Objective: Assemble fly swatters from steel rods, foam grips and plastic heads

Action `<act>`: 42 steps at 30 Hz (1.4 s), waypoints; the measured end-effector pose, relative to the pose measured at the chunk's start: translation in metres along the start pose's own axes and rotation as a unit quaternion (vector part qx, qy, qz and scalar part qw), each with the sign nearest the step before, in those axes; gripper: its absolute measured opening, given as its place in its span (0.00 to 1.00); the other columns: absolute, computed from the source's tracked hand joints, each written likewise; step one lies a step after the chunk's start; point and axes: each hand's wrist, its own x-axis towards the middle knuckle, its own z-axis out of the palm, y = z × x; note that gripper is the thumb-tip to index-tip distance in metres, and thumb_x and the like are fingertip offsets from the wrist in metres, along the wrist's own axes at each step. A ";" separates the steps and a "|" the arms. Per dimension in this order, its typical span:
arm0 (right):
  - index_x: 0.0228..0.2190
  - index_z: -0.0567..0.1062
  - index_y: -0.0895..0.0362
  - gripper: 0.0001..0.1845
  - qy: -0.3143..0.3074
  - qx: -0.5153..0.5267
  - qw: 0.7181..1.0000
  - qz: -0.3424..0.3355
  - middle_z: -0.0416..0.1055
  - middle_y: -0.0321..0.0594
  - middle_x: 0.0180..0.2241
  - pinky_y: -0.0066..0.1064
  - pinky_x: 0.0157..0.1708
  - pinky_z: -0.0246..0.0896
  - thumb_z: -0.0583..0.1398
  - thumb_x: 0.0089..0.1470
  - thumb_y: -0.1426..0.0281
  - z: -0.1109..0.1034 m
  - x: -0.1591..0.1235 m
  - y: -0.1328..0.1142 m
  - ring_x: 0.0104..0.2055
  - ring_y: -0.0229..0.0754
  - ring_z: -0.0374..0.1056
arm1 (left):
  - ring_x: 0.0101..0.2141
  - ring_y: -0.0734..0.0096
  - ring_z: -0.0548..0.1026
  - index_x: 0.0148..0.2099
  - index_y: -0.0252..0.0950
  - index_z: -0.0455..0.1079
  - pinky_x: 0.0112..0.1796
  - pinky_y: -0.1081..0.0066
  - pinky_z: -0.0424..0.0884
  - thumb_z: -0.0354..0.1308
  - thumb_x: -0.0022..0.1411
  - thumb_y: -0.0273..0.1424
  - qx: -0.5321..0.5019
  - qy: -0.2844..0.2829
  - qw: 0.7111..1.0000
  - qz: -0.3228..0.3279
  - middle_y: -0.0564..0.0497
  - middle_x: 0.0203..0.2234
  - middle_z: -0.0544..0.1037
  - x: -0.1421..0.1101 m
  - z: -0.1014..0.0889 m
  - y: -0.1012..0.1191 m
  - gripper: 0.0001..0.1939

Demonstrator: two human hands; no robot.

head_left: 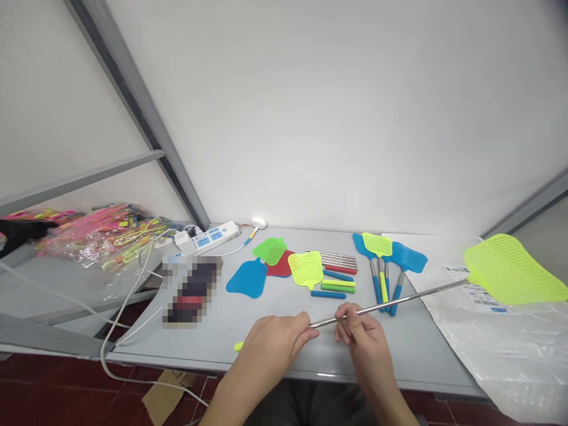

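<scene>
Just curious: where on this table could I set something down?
Best is the grey table front left, between the blurred object, the blue swatter head and the left hand; only a small yellow-green piece sits there. A narrow strip runs behind the swatters along the wall. The middle is crowded with swatter heads and coloured handles.
</scene>
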 end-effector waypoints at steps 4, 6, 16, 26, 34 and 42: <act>0.27 0.75 0.57 0.16 0.070 0.056 0.996 0.018 0.54 0.30 0.20 0.27 0.24 0.55 0.62 0.56 0.57 -0.028 0.014 -0.017 0.22 0.31 0.50 | 0.25 0.65 0.74 0.35 0.40 0.63 0.24 0.69 0.46 0.39 0.72 0.43 -0.001 -0.015 1.000 -0.013 0.54 0.24 0.76 -0.012 0.008 -0.024 0.18; 0.27 0.74 0.57 0.13 0.122 0.093 0.988 0.009 0.49 0.27 0.19 0.25 0.23 0.55 0.65 0.52 0.60 -0.047 0.024 -0.028 0.20 0.30 0.47 | 0.26 0.64 0.74 0.34 0.40 0.63 0.25 0.69 0.47 0.40 0.72 0.43 -0.001 -0.020 1.000 -0.023 0.54 0.24 0.77 -0.015 0.013 -0.035 0.18; 0.27 0.69 0.56 0.13 0.201 0.176 0.963 -0.037 0.46 0.24 0.19 0.19 0.19 0.51 0.65 0.53 0.61 -0.079 0.049 -0.054 0.19 0.29 0.42 | 0.29 0.65 0.73 0.32 0.37 0.63 0.32 0.69 0.55 0.42 0.71 0.43 0.028 0.005 0.998 -0.049 0.52 0.28 0.77 -0.011 0.028 -0.056 0.20; 0.30 0.72 0.55 0.16 0.067 0.089 0.993 0.029 0.50 0.27 0.18 0.26 0.23 0.50 0.59 0.58 0.56 0.002 0.008 0.002 0.21 0.32 0.47 | 0.26 0.66 0.72 0.30 0.38 0.65 0.28 0.68 0.50 0.40 0.72 0.42 0.004 0.050 0.993 -0.104 0.52 0.22 0.76 -0.004 0.010 -0.030 0.22; 0.30 0.74 0.56 0.13 0.052 0.057 0.997 -0.010 0.52 0.30 0.20 0.28 0.24 0.50 0.60 0.59 0.60 -0.030 0.011 -0.040 0.22 0.32 0.49 | 0.24 0.67 0.69 0.28 0.38 0.65 0.27 0.69 0.49 0.39 0.72 0.42 0.020 0.090 0.994 -0.056 0.51 0.21 0.74 -0.006 0.007 -0.037 0.24; 0.31 0.75 0.56 0.13 0.056 0.064 0.996 0.029 0.53 0.30 0.19 0.28 0.23 0.52 0.61 0.57 0.59 -0.041 0.010 -0.040 0.22 0.33 0.51 | 0.24 0.70 0.65 0.28 0.37 0.63 0.34 0.68 0.54 0.45 0.70 0.36 0.011 0.197 0.977 -0.087 0.54 0.21 0.71 -0.025 0.015 -0.056 0.18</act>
